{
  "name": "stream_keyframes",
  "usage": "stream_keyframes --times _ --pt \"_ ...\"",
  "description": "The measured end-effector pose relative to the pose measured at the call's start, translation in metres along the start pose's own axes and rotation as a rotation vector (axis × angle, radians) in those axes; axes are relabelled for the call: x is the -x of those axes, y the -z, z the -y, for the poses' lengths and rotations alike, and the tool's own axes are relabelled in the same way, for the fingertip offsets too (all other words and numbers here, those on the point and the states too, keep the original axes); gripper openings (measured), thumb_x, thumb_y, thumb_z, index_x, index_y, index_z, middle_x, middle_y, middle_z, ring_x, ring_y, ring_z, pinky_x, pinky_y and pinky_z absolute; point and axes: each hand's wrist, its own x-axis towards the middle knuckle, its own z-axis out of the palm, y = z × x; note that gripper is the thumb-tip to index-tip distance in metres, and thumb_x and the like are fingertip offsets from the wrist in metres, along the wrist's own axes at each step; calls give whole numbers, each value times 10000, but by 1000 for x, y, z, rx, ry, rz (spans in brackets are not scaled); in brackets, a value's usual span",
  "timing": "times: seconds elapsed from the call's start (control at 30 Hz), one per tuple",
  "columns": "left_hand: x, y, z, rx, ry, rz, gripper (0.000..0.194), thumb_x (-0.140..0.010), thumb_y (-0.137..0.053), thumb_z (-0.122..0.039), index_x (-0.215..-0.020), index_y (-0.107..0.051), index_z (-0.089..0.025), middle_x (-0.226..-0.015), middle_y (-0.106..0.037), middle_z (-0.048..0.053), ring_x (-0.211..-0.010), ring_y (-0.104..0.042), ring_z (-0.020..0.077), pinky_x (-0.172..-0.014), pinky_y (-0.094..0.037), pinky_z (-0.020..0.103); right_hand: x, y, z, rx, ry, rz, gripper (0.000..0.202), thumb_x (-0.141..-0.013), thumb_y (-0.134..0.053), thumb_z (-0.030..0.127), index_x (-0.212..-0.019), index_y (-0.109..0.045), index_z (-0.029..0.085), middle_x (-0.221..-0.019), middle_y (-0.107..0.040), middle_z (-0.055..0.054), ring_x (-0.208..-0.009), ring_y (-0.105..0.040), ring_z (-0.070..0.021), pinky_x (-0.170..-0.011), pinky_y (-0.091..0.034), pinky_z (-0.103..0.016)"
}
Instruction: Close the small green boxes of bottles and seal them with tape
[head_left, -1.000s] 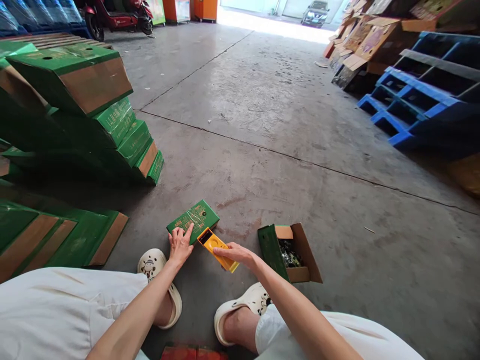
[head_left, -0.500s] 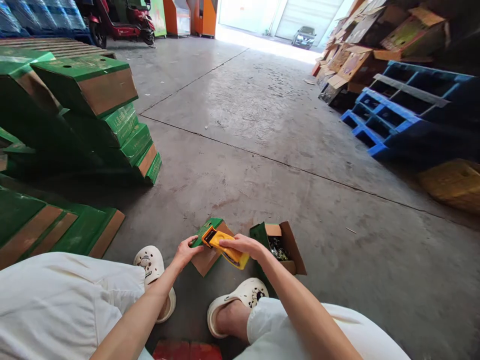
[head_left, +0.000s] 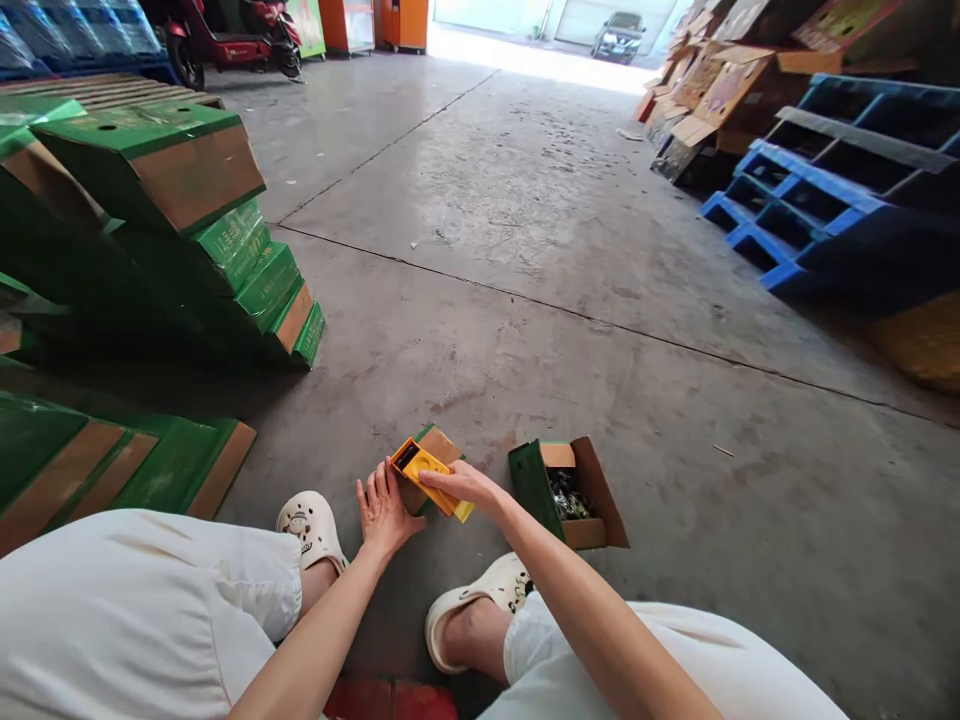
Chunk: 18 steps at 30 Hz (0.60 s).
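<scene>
right hand (head_left: 461, 483): fingers wrapped round a yellow hand tool (head_left: 420, 465), thumb along its top. left hand (head_left: 386, 515): fingers spread wide, gripping nothing visible, at the near left side of a green-and-brown box (head_left: 441, 445); firmness of contact cannot be told. the box sits beyond the cream clogs (head_left: 307, 522), partly hidden by the tool. to its right, apart, an open carton (head_left: 536, 490) contains dark, glossy items, kind unclear
</scene>
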Motion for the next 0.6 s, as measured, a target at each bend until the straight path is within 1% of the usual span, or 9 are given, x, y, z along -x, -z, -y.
stream_keyframes --times 0.07,0.13,0.17,0.23,0.33,0.4,0.47,0.6 --pt "-5 4 2 11 9 23 1382 -612 -865 -446 -1713 -87 -142 -1682 -359 226 -1524 -372 423 -1321 -79 619 14 2 -6 -12 41 23 522 -889 -690 676 -819 -726 160 -717 -671 -24 -637 -589 -156 -554 -399 -243" --pt "-10 9 4 17 25 50 1408 -608 -866 -457 -1717 -53 -159 -1680 -362 221 -1520 -373 426 -1317 -80 616 38 9 -20 26 17 22 569 -865 -686 724 -755 -698 165 -673 -644 -17 -600 -562 -147 -522 -363 -241" --pt "-11 11 5 18 31 63 1417 -608 -864 -465 -1719 -38 -160 -1682 -357 223 -1525 -366 426 -1316 -74 613 52 13 -30 62 -25 21 597 -842 -695 749 -715 -684 166 -651 -628 -17 -582 -545 -142 -506 -340 -243" --pt "-13 13 6 20 37 83 1429 -614 -857 -477 -1721 -12 -156 -1687 -346 225 -1535 -350 423 -1317 -55 604 80 19 -52 45 -126 45 623 -824 -694 781 -722 -694 167 -663 -646 -27 -581 -549 -145 -498 -336 -243" --pt "-12 16 6 19 35 103 1438 -628 -850 -491 -1724 19 -159 -1688 -336 221 -1543 -337 410 -1315 -50 587 111 20 -79 -5 -225 -1 647 -785 -723 804 -768 -734 157 -721 -689 -41 -607 -572 -144 -497 -351 -229" --pt "-10 17 6 2 37 107 1416 -641 -848 -500 -1728 -1 -178 -1686 -334 215 -1531 -352 406 -1307 -84 576 120 15 -88 -72 -258 -5 673 -783 -715 820 -824 -761 150 -757 -712 -45 -630 -598 -145 -509 -379 -217" --pt "-9 20 5 -26 34 105 1375 -651 -850 -499 -1732 -49 -210 -1684 -336 204 -1507 -380 401 -1288 -153 560 120 11 -89 -128 -262 3 685 -797 -703 824 -857 -768 145 -769 -724 -44 -641 -619 -146 -520 -404 -210" --pt "-7 23 3 -65 25 102 1298 -666 -849 -500 -1728 -141 -262 -1695 -313 189 -1482 -401 398 -1222 -289 521 111 7 -84 -68 -283 -43 602 -842 -733 743 -798 -739 143 -725 -719 -45 -595 -624 -146 -492 -411 -213"
